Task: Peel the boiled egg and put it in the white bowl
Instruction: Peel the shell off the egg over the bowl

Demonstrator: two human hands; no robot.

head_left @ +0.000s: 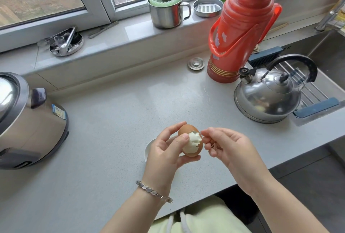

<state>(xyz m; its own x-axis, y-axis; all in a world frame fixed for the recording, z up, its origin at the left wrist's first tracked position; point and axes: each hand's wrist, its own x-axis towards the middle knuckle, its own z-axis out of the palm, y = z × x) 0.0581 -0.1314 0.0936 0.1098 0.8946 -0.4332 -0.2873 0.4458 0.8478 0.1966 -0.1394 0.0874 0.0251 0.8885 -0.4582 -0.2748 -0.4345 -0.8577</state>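
My left hand holds a brown boiled egg above the counter, thumb on its front. A patch of shell is gone and white egg shows through the ragged hole. My right hand is just to the egg's right, fingers curled, its fingertips touching the shell edge and pinching small bits of shell. The white bowl sits on the counter under my left hand; only its left rim shows.
A steel kettle and an orange thermos stand at the right, beside a sink with a drying rack. A rice cooker is at the left. A steel mug sits on the window sill.
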